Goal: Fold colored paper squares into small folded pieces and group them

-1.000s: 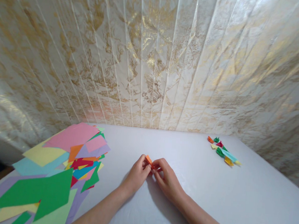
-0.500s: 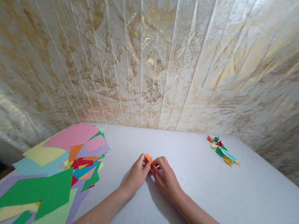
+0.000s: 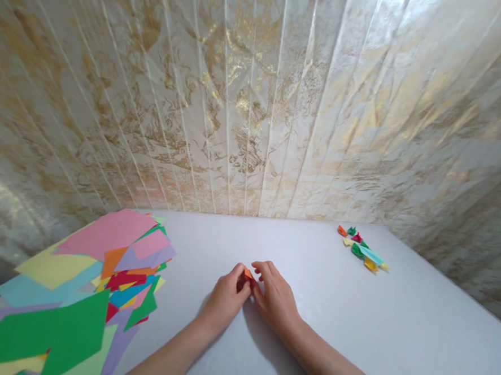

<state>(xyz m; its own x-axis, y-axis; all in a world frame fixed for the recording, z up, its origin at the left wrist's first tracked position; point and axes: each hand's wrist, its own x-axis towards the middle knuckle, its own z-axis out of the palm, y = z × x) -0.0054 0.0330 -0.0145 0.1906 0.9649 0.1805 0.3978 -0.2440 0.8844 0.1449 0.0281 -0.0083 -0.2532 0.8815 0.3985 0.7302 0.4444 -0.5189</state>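
A small folded piece of orange paper (image 3: 248,274) is pinched between the thumb and fingers of my left hand (image 3: 226,292), just above the middle of the table. Much of the paper is hidden behind the fingers. Close on its right is my right hand (image 3: 276,295), its fingers curved and apart from the thumb. The right thumb tip lies by the paper's lower edge; whether it touches is hard to tell.
Sheets and scraps of coloured paper lie heaped on the left, among them a large green sheet (image 3: 72,324) and a pink sheet (image 3: 107,232). Several small folded paper pieces (image 3: 358,250) sit at the back right of the white table (image 3: 213,236). A gold-patterned curtain (image 3: 254,125) hangs behind.
My right fingers have come off the orange paper and spread. Less of the paper shows now in my left hand. The view has turned slightly right.
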